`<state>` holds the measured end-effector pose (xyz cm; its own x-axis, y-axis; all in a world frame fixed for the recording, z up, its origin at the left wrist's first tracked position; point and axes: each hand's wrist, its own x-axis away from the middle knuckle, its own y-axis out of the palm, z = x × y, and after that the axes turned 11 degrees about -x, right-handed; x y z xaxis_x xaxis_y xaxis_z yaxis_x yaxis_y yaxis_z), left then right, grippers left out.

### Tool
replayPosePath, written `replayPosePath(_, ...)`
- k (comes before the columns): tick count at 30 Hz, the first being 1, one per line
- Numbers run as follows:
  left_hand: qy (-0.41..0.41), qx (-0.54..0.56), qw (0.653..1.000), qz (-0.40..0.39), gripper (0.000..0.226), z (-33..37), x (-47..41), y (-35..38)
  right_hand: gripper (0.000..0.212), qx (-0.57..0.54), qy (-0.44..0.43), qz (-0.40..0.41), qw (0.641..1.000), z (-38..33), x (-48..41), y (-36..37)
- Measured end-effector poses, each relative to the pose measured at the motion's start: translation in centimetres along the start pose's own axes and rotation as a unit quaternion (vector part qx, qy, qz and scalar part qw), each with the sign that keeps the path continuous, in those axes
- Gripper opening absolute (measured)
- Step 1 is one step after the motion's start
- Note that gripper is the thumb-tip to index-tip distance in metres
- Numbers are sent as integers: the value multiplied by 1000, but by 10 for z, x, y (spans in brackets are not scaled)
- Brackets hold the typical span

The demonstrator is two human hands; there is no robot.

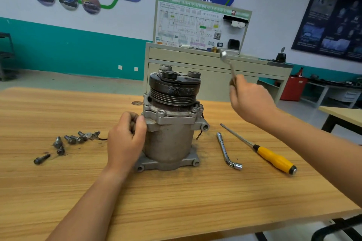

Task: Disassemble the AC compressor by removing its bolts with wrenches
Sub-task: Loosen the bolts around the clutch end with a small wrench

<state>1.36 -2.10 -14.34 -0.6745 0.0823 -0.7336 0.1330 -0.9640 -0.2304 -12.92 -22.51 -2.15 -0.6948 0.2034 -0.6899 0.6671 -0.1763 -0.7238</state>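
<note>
The grey AC compressor (170,139) stands upright on the wooden table (176,201), its black pulley on top. My left hand (126,141) grips the compressor's left flank, thumb against the upper flange. My right hand (250,100) is raised to the right of the pulley and grips an L-shaped socket wrench (227,60) whose socket end points up and away from the compressor. One bolt (199,106) sticks up at the flange's right side. Several removed bolts (66,143) lie on the table to the left.
A second L-shaped socket wrench (227,150) and a yellow-handled screwdriver (272,156) lie right of the compressor. Behind the table stands a grey training bench with a wiring-diagram board (199,25). Another table edge (342,112) is at the right.
</note>
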Motion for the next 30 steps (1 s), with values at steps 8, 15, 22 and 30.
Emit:
replayPosePath(8,-6,2,1000,7,41,1,0,0,8,-9,-5,-190,982,-28,63,-32)
replayPosePath(15,-29,17,999,1,44,5,1,0,9,44,9,-174,984,-43,50,-32)
replayPosePath(22,-40,17,999,-3,36,7,1,-1,4,144,-10,-212,966,-55,40,-39)
replayPosePath(30,-35,35,999,3,45,4,3,2,16,272,-96,-262,921,-79,37,-55)
